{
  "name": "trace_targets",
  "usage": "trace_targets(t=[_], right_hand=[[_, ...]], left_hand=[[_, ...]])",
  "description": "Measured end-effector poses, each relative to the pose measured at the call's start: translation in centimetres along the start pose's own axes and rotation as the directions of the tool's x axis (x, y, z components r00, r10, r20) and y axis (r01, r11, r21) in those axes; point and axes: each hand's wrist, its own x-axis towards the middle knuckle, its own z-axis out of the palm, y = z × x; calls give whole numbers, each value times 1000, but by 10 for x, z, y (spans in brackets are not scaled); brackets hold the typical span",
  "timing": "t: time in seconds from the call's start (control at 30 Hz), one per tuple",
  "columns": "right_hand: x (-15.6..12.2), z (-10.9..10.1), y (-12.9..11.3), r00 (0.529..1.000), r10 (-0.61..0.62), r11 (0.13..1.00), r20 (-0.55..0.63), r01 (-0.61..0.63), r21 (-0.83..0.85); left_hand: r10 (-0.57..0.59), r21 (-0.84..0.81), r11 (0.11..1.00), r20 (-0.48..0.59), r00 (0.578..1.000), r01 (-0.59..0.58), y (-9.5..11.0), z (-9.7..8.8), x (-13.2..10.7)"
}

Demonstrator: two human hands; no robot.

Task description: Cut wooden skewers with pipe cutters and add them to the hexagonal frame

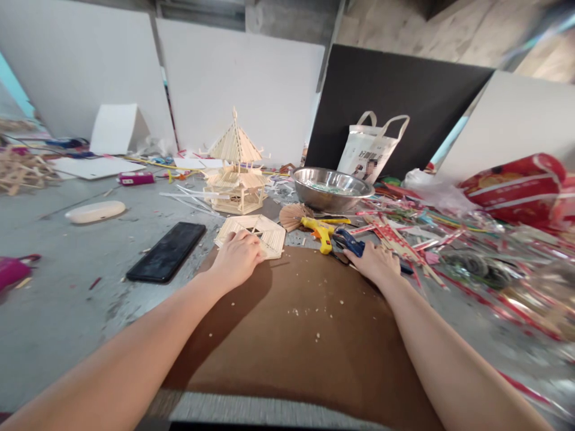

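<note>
My left hand [240, 257] grips the near edge of a flat hexagonal panel [272, 237] made of thin wooden sticks, its fingers curled over the top. My right hand [375, 261] is closed around blue-handled pliers [351, 242] at the right edge of the brown board; its fingertips are partly hidden. A yellow glue gun [322, 232] lies just left of the pliers. Behind the panel stands a small pavilion model [235, 170] of sticks, with a pointed roof. A fan-shaped brown piece [294, 216] rests between the panel and the glue gun.
A brown board [309, 335] with crumbs lies before me. A black phone [167, 252] and a white oval case [95, 212] are on the left. Behind are a steel bowl [332, 202] and a white bag [369, 152]. Loose sticks and wrappers [417, 239] clutter the right.
</note>
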Motion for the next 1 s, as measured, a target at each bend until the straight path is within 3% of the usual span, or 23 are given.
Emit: trace_targets(t=[0.23,0.43,0.57,0.8,1.0], right_hand=[[-1,-2,0,996,-85,996,30,85,-4],[3,-8,1,977,-133,990,166,123,69],[18,-11,3,980,-144,985,137,129,113],[50,-13,-5,938,-311,946,151,291,140],[60,-12,-17,945,-294,955,145,285,83]], left_hand=[[-103,53,993,-74,992,107,-7,-2,0],[-205,133,968,-61,977,212,-13,0,0],[-239,150,958,-49,970,244,-16,-1,0],[-269,139,951,-58,961,274,-16,-1,0],[-272,80,958,-60,960,276,-14,1,-2]])
